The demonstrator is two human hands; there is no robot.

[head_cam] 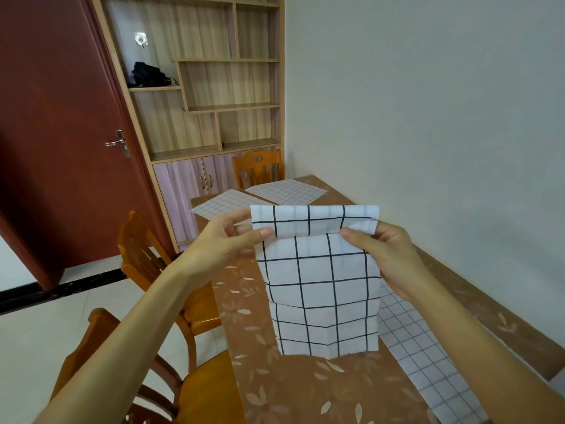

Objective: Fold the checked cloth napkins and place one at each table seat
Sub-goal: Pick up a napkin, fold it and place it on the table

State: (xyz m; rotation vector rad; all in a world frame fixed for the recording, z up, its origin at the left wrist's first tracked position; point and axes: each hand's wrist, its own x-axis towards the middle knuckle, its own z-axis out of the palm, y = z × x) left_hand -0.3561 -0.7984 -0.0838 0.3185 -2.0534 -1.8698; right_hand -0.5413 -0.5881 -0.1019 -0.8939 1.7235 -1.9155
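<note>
A white napkin with dark checks [321, 289] hangs in the air over the table, its top edge folded over toward me. My left hand [226, 240] pinches the top left corner between thumb and fingers. My right hand [385, 255] pinches the top right corner. The napkin's lower edge hangs just above the tabletop. Two more checked cloths lie flat at the far end of the table, one on the left [224, 203] and one on the right [287, 191]. A further checked cloth [428, 356] lies flat on the near right, partly behind the held napkin.
The table [305, 390] has a brown cover with a leaf pattern and stands against the white wall on the right. Wooden chairs stand at the left side [143, 258], near left [101, 341] and far end [258, 168]. A shelf unit and a red door are behind.
</note>
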